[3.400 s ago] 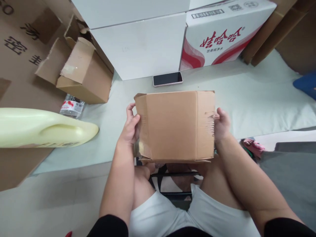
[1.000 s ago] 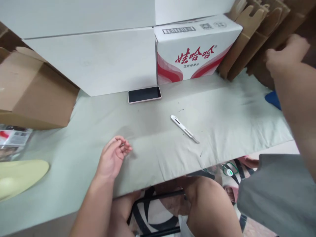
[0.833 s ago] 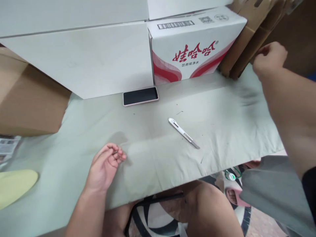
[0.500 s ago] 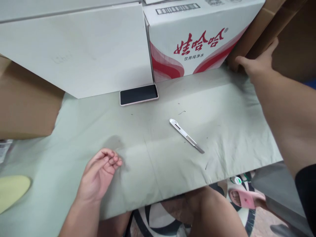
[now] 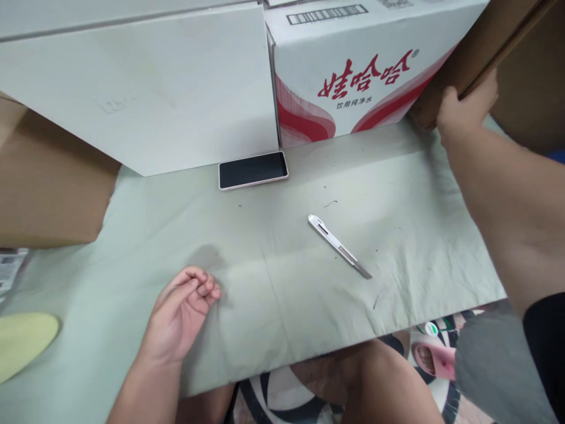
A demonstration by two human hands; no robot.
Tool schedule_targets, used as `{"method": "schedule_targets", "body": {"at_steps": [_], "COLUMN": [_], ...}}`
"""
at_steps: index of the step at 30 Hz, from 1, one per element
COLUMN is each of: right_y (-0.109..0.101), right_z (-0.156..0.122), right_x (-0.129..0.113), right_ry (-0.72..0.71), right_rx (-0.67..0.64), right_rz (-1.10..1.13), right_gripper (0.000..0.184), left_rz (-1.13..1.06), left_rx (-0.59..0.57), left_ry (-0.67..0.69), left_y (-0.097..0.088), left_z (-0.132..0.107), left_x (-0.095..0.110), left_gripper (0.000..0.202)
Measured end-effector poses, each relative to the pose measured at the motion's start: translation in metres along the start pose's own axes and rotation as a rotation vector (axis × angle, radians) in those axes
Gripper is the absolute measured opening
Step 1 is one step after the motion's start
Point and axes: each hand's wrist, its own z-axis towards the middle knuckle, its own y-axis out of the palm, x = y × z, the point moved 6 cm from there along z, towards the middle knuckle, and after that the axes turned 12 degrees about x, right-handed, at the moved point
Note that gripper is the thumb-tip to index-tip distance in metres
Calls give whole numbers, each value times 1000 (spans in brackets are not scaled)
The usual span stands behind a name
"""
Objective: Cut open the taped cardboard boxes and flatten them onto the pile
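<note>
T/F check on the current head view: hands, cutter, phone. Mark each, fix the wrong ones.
1. The right hand grips brown cardboard. True.
2. The left hand is loosely curled. True.
3. A cutter and a phone lie on the green cloth. True.
4. The cutter is closed up. False: its blade is extended.
5. The left hand touches the phone. False: they are apart.
6. The phone lies face down. False: it lies face up.
</note>
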Motion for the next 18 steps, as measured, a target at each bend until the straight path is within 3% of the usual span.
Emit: {"method": "schedule_targets", "body": {"at_steps": [3,7,14,18], "right_y": [-4,-7,-28,-25], "right_z": [-16,-31,-11,-12], "right_x": [1,1,0,-2], "right_ry": [81,134,159,127], "right_rx": [67,21,121,92], "right_rz": [22,26,21,68], "right_gripper": [59,61,51,57], "left_rz": [4,5,-11,-14], "left_rx": [-8,-11,-59,-74], "left_ry": [12,7,9,11], "left_y": [0,0,-1,-1], "left_z": [-1,-2,0,0], "left_x": [0,-1,-3,-4], "left_gripper": [39,35,28,28]}}
